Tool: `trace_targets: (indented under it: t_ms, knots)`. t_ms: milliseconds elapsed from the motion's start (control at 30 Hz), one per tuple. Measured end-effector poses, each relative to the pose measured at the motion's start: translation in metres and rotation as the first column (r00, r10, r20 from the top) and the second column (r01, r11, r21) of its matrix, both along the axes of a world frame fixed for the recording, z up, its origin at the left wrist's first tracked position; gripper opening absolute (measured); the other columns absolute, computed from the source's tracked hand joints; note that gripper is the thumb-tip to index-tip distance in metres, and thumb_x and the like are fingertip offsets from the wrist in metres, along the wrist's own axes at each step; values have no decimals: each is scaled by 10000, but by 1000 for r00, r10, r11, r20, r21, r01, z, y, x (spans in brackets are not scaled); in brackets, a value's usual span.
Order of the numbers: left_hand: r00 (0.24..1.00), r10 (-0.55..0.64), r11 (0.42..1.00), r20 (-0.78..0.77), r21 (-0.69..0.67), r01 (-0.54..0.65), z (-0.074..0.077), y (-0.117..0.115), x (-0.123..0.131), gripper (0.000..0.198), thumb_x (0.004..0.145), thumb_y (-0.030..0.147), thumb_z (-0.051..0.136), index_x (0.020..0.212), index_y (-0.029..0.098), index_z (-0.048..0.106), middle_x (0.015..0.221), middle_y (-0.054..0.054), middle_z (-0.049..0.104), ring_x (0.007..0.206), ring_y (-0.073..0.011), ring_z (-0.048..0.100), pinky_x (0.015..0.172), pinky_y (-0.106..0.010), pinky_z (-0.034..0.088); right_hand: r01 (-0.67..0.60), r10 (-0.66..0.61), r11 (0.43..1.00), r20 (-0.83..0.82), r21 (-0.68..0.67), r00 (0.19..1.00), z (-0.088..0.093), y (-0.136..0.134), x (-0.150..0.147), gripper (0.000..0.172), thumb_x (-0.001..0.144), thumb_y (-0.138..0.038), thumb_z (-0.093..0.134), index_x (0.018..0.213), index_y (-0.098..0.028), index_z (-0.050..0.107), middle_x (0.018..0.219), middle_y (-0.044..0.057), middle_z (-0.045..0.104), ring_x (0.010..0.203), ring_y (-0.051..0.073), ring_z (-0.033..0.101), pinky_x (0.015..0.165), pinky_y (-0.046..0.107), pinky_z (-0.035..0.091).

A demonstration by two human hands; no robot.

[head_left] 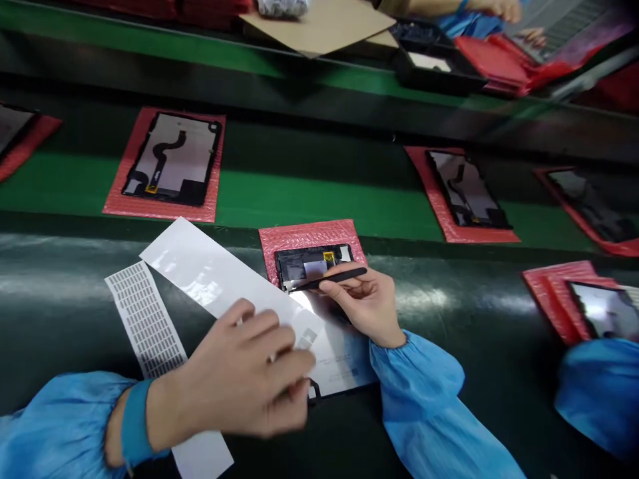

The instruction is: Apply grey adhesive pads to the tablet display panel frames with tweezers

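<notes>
Head view: label strip (144, 319) (print unreadable)

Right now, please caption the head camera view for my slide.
Left hand on white sheet; right hand holds black tweezers over a display panel.

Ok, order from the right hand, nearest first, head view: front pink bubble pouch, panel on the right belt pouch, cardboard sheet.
Right hand:
1. Pink bubble pouch, just ahead.
2. Display panel, ahead right.
3. Cardboard sheet, far side.
</notes>
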State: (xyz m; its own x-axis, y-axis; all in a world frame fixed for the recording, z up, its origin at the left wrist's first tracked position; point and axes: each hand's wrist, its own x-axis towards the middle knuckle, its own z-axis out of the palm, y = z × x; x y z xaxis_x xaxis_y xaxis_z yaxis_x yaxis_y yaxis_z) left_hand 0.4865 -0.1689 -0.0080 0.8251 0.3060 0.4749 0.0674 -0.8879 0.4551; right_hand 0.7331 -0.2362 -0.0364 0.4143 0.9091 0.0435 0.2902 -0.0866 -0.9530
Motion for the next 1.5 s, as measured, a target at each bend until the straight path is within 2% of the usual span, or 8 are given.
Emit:
trace_targets:
  t_ms: [100, 233, 300, 367, 467, 633, 1067, 1500]
  knots:
    - [989, 72, 993, -127, 100, -59, -25, 13, 5, 190, 974, 355, 615, 1055, 202, 694, 1153, -36, 709, 1064, -223, 614, 904, -431, 360, 28, -29, 1000, 13, 9, 1000, 1, 0, 2, 231, 793, -370, 879, 859, -193, 747, 674, 43, 761, 536, 188, 722, 475, 230, 577]
    - [989, 63, 998, -130, 39, -59, -36, 19, -2, 384, 986, 404, 617, 673, 182, 599, 730, 17, 654, 802, -177, 597, 893, -434, 361, -7, 7, 999, 2, 52, 1000, 2, 1, 1, 152, 785, -260, 881, 862, -203, 763, 709, 33, 774, 573, 183, 741, 497, 213, 593]
    - [993, 51, 998, -108, 53, -46, -33, 19, 1, 430, 990, 374, 613, 613, 181, 541, 602, 34, 565, 696, -158, 531, 829, -419, 353, -18, 17, 998, 17, 67, 1000, 4, 1, 1, 129, 789, -217, 873, 868, -209, 772, 730, 25, 780, 589, 173, 747, 522, 200, 604]
    - [997, 29, 996, -76, 86, -23, -32, 20, 9, 346, 990, 332, 618, 677, 187, 588, 626, 39, 578, 679, -153, 498, 753, -393, 324, -17, 14, 997, 39, 72, 999, 5, 2, 0, 122, 794, -196, 867, 870, -215, 774, 725, 15, 779, 583, 161, 744, 536, 189, 608]
    - [999, 6, 991, -40, 135, 0, -39, 21, 23, 129, 988, 313, 633, 961, 206, 700, 727, 40, 636, 709, -157, 498, 683, -372, 273, -27, 23, 997, 58, 67, 998, 5, 2, 0, 116, 802, -207, 867, 866, -213, 771, 727, 15, 778, 574, 159, 738, 543, 198, 615]
    - [999, -13, 991, -44, 130, 19, -53, 21, 29, 206, 989, 351, 640, 1130, 212, 699, 730, 38, 633, 722, -161, 494, 679, -370, 265, -20, 17, 999, 70, 39, 997, 5, 0, 1, 142, 802, -260, 879, 865, -203, 766, 745, 37, 781, 592, 181, 746, 548, 228, 629]
    - [1000, -13, 995, -22, 101, 16, -55, 19, 27, 241, 973, 372, 650, 1132, 198, 697, 744, 40, 624, 732, -166, 502, 683, -382, 264, -4, 1, 1000, 120, 25, 993, 7, 1, -1, 163, 802, -281, 888, 862, -202, 759, 731, 31, 780, 566, 171, 741, 526, 208, 627]
    - [992, 123, 982, -41, 151, -116, -54, 21, 27, 402, 970, 466, 613, 1192, 146, 709, 731, 15, 632, 752, -179, 515, 667, -404, 244, -14, 13, 1000, 121, 8, 993, 7, 1, 0, 144, 810, -226, 874, 885, -202, 753, 777, 33, 791, 638, 189, 772, 569, 212, 642]
